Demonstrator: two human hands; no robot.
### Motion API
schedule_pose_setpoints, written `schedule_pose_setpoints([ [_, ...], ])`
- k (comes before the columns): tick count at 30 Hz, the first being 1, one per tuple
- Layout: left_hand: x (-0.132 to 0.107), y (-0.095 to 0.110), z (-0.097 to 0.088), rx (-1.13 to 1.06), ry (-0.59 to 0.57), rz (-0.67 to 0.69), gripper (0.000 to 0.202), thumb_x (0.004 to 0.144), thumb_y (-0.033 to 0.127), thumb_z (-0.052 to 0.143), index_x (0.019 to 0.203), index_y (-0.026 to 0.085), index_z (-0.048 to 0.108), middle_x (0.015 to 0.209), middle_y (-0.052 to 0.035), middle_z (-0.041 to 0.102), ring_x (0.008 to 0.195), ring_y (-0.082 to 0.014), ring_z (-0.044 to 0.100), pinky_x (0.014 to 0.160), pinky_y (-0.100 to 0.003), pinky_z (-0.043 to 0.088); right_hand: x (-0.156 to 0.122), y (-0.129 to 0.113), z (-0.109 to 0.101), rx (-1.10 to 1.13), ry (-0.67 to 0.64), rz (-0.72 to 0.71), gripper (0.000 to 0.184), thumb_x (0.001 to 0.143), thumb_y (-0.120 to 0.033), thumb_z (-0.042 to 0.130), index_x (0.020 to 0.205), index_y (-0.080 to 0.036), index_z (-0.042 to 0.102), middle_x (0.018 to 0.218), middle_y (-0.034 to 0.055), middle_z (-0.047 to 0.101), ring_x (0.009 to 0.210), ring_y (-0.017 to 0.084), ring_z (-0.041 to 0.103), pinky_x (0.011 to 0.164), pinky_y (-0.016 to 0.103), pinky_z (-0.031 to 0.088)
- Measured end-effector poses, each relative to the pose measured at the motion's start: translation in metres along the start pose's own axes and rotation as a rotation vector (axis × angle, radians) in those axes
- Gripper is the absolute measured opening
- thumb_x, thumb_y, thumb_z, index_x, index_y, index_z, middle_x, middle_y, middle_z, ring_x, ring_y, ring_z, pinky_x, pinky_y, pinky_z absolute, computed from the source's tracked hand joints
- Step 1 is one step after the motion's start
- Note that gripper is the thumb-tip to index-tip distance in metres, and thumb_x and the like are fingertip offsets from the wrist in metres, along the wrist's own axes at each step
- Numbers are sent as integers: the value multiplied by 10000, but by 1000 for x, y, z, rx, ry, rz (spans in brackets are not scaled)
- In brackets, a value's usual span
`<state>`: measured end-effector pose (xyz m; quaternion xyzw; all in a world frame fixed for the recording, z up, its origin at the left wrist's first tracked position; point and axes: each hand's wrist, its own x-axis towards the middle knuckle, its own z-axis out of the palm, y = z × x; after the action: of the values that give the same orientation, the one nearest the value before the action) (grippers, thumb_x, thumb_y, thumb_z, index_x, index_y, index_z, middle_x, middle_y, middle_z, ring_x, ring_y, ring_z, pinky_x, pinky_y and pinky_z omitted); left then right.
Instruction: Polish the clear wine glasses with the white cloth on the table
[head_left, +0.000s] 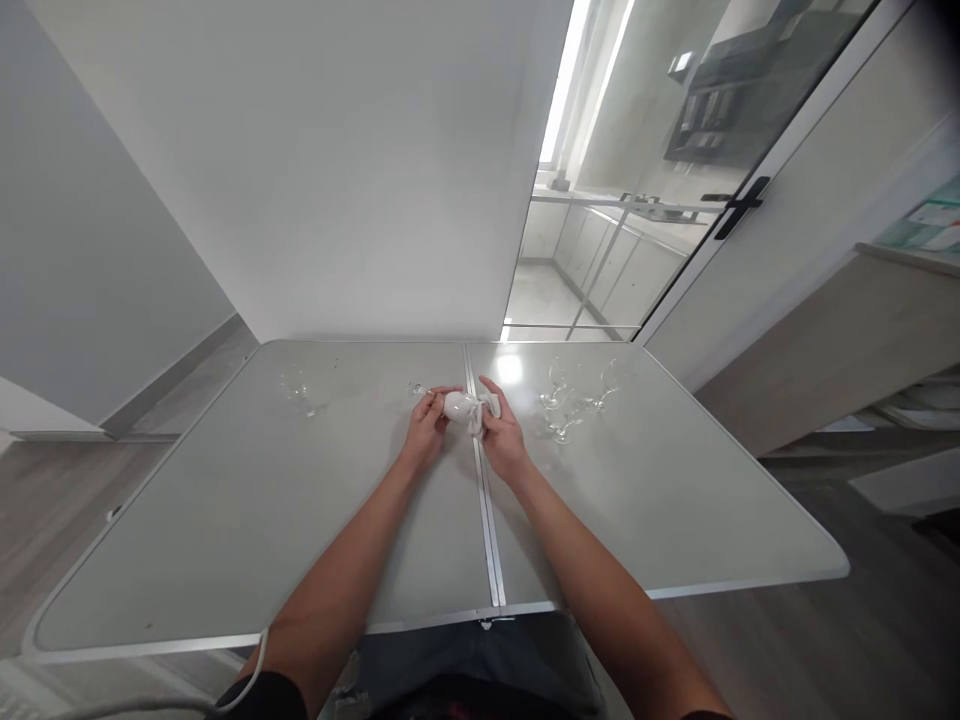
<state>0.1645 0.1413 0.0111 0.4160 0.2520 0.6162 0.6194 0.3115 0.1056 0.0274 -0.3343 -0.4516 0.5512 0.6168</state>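
A stemmed glass (456,405) lies tilted sideways between my two hands above the table, its foot pointing left. My left hand (427,424) is closed around it where the stem meets the bowl. White cloth shows at the bowl's mouth and seems to fill part of the bowl. Bunched in my right hand (505,437) is the rest of that white cloth (480,418), pressed to the rim. The right fingertips are partly hidden by the cloth.
Several clear stemmed glasses (561,431) stand or lie to the right of my hands. Another clear glass (300,393) is at the left. The grey folding table (247,520) has a metal seam down its middle. Behind it are a white wall and a glass door (600,230).
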Motion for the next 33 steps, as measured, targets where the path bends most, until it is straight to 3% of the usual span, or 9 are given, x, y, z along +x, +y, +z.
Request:
schedule_pose_setpoints([
  [2, 0, 1, 0, -17, -53, 4, 344, 845, 434, 758, 1088, 194, 721, 1295, -115, 659, 1051, -184, 634, 894, -285, 498, 2, -2, 1, 247, 59, 129, 499, 855, -381, 702, 1332, -320, 566, 1011, -1, 664, 884, 183, 647, 798, 349, 577],
  [4, 0, -1, -1, -9, -61, 18, 355, 823, 416, 788, 1096, 198, 726, 1312, -120, 653, 1086, -196, 631, 926, -298, 495, 4, -4, 1, 306, 61, 165, 472, 847, -411, 715, 1286, -301, 581, 1052, 11, 658, 917, 188, 645, 804, 365, 579],
  [8, 3, -7, -4, 40, 56, 37, 338, 806, 434, 797, 996, 157, 770, 1212, -128, 691, 1014, -196, 651, 868, -287, 516, 0, -9, 3, -81, 4, -24, 631, 799, -384, 788, 1372, -305, 536, 1036, 10, 654, 862, 181, 609, 819, 343, 548],
  [11, 5, -11, -5, 22, 136, -2, 349, 792, 467, 800, 909, 138, 784, 1093, -120, 715, 951, -189, 663, 804, -272, 534, -3, -12, 2, -353, -9, -203, 585, 818, -370, 769, 1359, -282, 563, 1040, 26, 653, 841, 195, 587, 827, 341, 518],
  [15, 2, -13, 0, -32, -11, -55, 396, 801, 459, 796, 1067, 168, 768, 1244, -126, 681, 1054, -227, 661, 889, -347, 568, -1, -17, -6, -334, 200, -307, 502, 904, -403, 665, 1364, -264, 521, 1084, 42, 602, 907, 201, 578, 853, 339, 501],
  [22, -5, -14, 5, -23, -35, -62, 407, 809, 372, 801, 1176, 211, 733, 1393, -108, 628, 1207, -273, 630, 992, -418, 571, 1, -16, -8, -418, 150, -327, 563, 814, -386, 773, 1309, -253, 540, 1079, 35, 579, 914, 194, 562, 858, 327, 489],
  [28, 1, -8, -8, -142, -219, -358, 441, 727, 176, 781, 1166, 176, 735, 1346, -134, 664, 1108, -296, 700, 995, -449, 556, 9, -19, -16, -135, 347, -329, 470, 834, -370, 711, 1263, -279, 542, 1163, 30, 576, 961, 176, 561, 891, 310, 475],
  [30, 3, -3, -13, -209, -276, -503, 389, 811, 330, 712, 1137, 119, 739, 1191, -174, 728, 955, -275, 743, 911, -423, 583, 11, -24, -23, -113, 320, -311, 480, 812, -356, 714, 1264, -294, 564, 1158, 21, 591, 969, 181, 562, 898, 309, 469],
  [33, 0, 3, -15, -218, -397, -688, 602, 909, 612, 528, 1087, 73, 731, 908, -174, 747, 694, -229, 722, 744, -401, 602, 10, -33, -30, -167, 159, -243, 447, 752, -324, 744, 1187, -282, 646, 1025, 8, 629, 897, 197, 565, 845, 314, 471],
])
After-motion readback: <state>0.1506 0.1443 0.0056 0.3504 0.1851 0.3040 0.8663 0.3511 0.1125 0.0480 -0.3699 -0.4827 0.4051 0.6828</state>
